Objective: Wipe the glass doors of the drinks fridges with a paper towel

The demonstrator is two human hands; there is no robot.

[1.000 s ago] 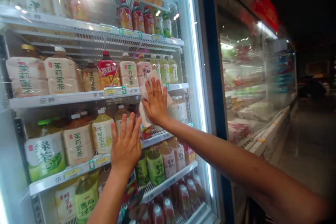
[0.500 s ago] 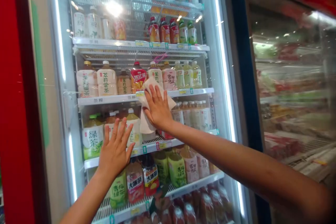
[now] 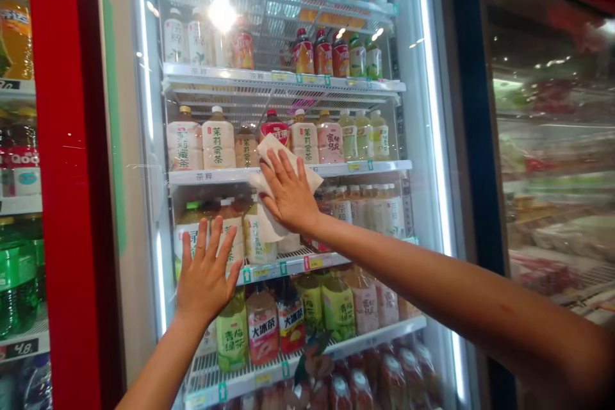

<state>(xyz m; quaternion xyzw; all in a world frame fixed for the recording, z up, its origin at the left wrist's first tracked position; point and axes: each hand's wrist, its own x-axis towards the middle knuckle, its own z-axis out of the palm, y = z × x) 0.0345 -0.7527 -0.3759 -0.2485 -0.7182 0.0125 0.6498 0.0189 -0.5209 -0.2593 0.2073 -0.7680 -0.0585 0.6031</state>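
My right hand (image 3: 288, 195) lies flat, fingers spread, on a white cloth (image 3: 269, 221) and presses it against the glass door (image 3: 423, 218) of a drinks fridge. The cloth sits at the height of the middle shelf (image 3: 375, 166). My left hand (image 3: 204, 278) rests flat on the same glass, lower and to the left, fingers apart and holding nothing. Behind the glass stand rows of tea bottles (image 3: 218, 141) with cream, green and red labels.
A red fridge frame (image 3: 67, 173) stands at the left, with more drinks (image 3: 16, 262) behind the glass beside it. A dark blue door edge (image 3: 473, 173) borders the fridge on the right. Beyond it is another chilled case (image 3: 557, 205), blurred.
The view has shifted, so the fridge sits further right in the picture and the red frame has come into sight. Both hands have slid leftward across the glass, the cloth still under my right hand.
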